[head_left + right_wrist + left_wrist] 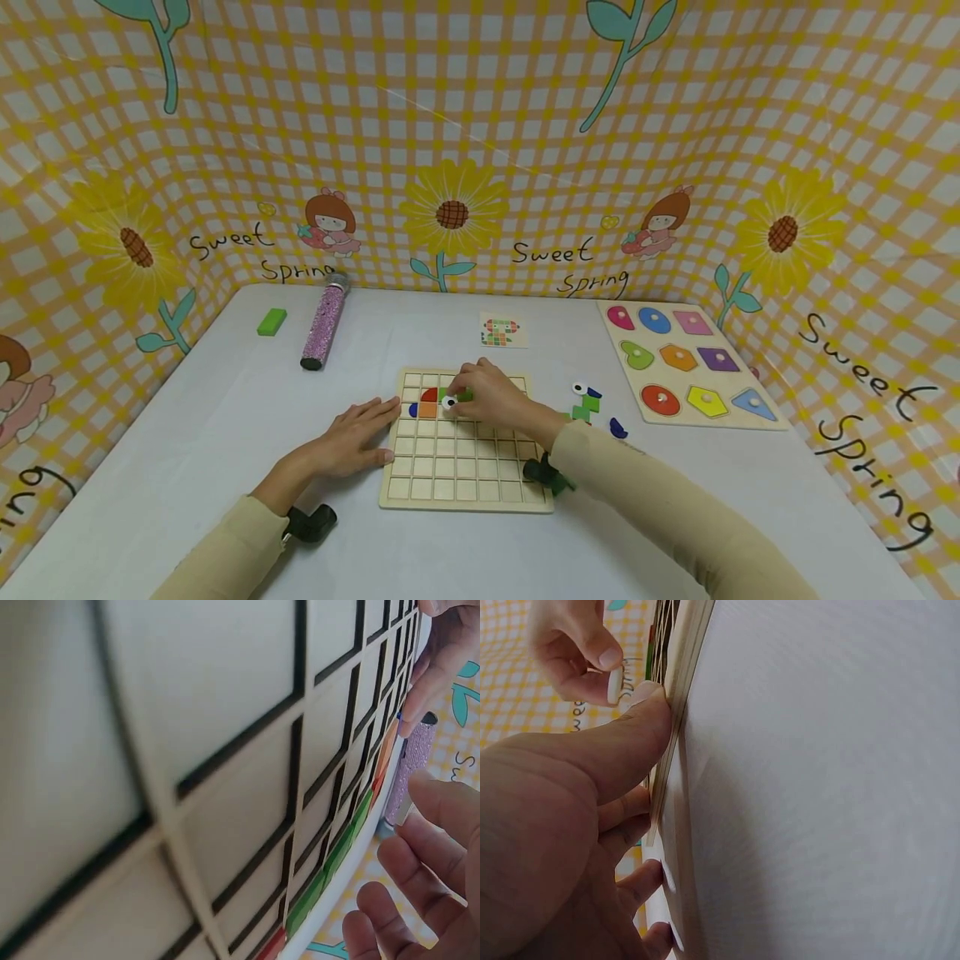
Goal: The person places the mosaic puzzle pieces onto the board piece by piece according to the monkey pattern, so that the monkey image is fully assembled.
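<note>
Fingers of my right hand (498, 400) pinch a white eye tile (449, 402) just above the grid board (444, 467), near an orange square (427, 409) and a red piece (429, 394) lying in its cells. A blue piece (413, 410) sits left of the square. That hand hides some upper cells and part of the green pieces (442, 392). My left hand lies (345, 442) with fingers extended, touching the board's left edge. My right sleeve (637, 475) reaches across the surface (600, 550), close to loose pieces (591, 403); beyond these lies a shape puzzle (667, 379). Behind the board is a picture card (504, 330); farther left, a glittery pink microphone (324, 325) and a green block (272, 322).
</note>
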`<act>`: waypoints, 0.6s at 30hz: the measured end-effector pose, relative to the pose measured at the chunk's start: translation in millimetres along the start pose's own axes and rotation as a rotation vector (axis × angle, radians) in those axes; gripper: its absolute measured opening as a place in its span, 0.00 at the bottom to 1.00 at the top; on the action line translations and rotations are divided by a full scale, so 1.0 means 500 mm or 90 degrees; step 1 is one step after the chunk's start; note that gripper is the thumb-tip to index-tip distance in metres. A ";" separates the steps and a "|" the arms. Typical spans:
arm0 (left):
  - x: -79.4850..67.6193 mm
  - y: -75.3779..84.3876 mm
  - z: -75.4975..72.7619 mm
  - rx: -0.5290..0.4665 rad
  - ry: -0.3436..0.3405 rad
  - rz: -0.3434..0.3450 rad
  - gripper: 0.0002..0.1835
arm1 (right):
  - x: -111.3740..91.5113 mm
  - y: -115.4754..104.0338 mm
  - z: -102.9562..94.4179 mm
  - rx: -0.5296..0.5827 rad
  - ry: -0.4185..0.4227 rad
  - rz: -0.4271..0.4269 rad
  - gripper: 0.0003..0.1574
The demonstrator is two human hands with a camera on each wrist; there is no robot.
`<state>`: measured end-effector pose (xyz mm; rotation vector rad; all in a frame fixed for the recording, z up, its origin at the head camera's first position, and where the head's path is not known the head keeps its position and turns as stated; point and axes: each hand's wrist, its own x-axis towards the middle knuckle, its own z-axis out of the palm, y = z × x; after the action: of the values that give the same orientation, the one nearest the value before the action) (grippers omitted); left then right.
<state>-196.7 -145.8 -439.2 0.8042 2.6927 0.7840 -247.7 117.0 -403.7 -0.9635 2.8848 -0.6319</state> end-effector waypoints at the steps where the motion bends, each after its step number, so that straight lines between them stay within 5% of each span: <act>1: 0.000 0.000 0.000 0.000 0.000 0.000 0.38 | 0.002 0.000 0.003 0.003 -0.001 0.002 0.12; 18: -0.003 0.001 0.002 0.002 -0.001 -0.005 0.38 | 0.003 0.003 0.021 -0.004 -0.020 0.027 0.13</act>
<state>-195.1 -145.7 -439.4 0.7938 2.6949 0.7769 -248.4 113.4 -413.6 -0.9009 2.8736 -0.6003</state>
